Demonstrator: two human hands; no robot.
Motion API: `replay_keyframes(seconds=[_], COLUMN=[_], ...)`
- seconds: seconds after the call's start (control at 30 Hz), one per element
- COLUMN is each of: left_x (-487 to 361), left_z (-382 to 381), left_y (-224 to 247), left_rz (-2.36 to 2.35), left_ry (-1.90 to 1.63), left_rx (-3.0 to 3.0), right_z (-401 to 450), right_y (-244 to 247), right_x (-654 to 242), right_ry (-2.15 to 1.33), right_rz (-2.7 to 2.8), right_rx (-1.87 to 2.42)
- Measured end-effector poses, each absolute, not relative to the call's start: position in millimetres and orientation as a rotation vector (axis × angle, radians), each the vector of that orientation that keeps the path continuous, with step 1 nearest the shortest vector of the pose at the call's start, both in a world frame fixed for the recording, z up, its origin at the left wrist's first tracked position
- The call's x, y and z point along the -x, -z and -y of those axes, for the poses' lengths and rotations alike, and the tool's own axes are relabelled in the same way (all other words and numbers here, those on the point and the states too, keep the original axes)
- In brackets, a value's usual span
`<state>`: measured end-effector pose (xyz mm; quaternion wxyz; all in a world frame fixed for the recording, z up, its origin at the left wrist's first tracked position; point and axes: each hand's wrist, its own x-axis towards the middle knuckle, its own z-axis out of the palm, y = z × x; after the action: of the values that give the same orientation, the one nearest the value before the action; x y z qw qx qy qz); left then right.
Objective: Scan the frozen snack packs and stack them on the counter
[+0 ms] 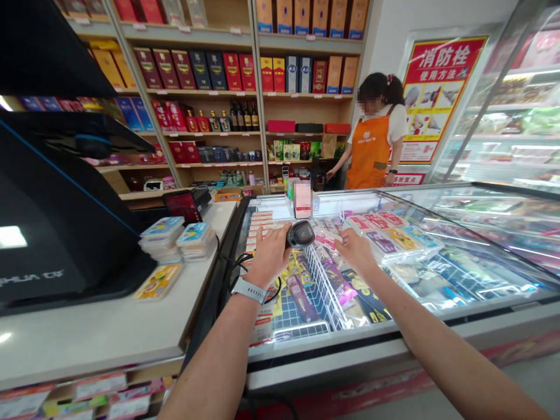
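My left hand (272,252), with a grey watch on its wrist, is wrapped around a black barcode scanner (301,233). The scanner's head points away to the right, above the chest freezer (326,345). To its right, my right hand (355,248) pinches the edge of a flat pink-and-white package (326,240), seen almost edge-on. Below both hands, ice-cream packets such as a purple one (301,297) lie in a white wire basket (327,286). Beyond the scanner a phone (303,198) with a lit screen stands upright.
Plastic tubs (163,236) are stacked on the counter (175,326) at left, beside a black checkout machine (56,233). More flat packs (391,239) rest right of my right hand. A person in an orange apron (368,151) stands behind the freezer, near shelves of boxes.
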<state>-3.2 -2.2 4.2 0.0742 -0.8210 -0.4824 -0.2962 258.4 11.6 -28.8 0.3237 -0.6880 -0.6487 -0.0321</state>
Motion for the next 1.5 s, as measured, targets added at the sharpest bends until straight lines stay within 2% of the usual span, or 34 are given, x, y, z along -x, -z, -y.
replay_keyframes(seconds=[0.7,0.9,1.13,1.5], left_x=[3.6,3.5,3.2,3.8], left_z=[-0.6,-1.0,0.3,-0.4], left_y=[-3.6,-4.1,-6.2,-6.5], left_rz=[1.444,1.460,1.468,1.492], left_ry=[0.889,0.917,0.948,0.959], left_rx=[2.448,2.431,2.430,2.429], right_z=[-8.6,-15.8,-27.2,-33.8], right_y=[20.0,28.4,34.2,33.5], right_x=[-254.2,-257.5,-260.5,-258.5], right_ry=[-0.029,-0.172,-0.550,-0.661], right_rz=[1.643,1.495,1.232,1.095], right_rx=[1.781,1.580,1.302,1.187])
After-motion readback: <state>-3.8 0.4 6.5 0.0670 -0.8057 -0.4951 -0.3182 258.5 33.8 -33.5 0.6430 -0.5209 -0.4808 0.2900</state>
